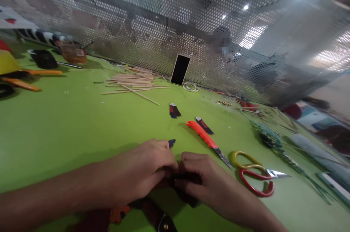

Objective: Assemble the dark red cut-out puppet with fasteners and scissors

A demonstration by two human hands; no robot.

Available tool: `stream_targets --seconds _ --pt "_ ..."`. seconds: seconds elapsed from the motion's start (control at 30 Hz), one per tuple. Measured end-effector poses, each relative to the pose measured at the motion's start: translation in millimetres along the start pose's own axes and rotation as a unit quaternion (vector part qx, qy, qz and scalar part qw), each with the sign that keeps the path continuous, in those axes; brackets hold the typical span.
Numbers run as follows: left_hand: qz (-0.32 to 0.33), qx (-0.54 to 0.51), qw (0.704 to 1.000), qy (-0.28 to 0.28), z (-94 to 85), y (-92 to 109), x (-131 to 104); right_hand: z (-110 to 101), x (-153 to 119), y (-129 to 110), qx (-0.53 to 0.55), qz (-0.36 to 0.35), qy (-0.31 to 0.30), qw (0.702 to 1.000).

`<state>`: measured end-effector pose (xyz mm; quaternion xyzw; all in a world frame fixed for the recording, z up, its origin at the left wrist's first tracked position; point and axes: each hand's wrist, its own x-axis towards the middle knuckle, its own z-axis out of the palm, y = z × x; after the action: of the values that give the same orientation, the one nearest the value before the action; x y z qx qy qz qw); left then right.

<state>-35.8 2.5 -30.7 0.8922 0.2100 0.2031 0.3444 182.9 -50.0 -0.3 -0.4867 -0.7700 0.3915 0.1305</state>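
Side by side at the lower middle, my left hand point(147, 172) and my right hand point(202, 177) meet over a small dark piece point(187, 196). Fingers of both hands are closed on it, and they hide most of its shape. A dark blue scrap point(172, 143) pokes out just beyond my left fingers. Under the hands lies a dark tool with a brass-coloured pivot point(166, 226), partly out of frame. An orange scrap point(119, 213) is below my left wrist. Right of my right hand are an orange-handled knife point(203, 135) and scissors with yellow and red handles point(255, 173).
Two dark strips point(174, 110) point(204, 125) lie ahead on the green table point(54, 122). Thin wooden sticks point(133, 81), a propped phone point(180, 70) and a tape roll point(190, 86) stand near the perforated metal screen point(153, 35). Green wired stems point(292, 162) lie at right.
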Motion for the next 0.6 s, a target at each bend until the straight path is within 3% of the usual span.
stream_targets --seconds 0.13,0.3,0.5,0.6 --pt "0.019 0.017 1.000 -0.017 -2.5 6.9 2.5 -0.3 2.5 0.9 0.038 -0.015 -0.012 0.999" --pt "0.023 0.076 0.997 0.019 -3.5 12.2 2.4 -3.5 4.2 9.9 0.128 0.016 0.009 0.992" --pt "-0.018 0.069 0.997 0.013 -8.1 11.7 4.2 4.7 7.4 14.3 0.061 -0.047 0.075 0.994" --pt "-0.048 0.051 0.997 0.026 -8.2 10.2 4.5 11.2 9.2 17.0 0.010 -0.091 0.139 0.986"
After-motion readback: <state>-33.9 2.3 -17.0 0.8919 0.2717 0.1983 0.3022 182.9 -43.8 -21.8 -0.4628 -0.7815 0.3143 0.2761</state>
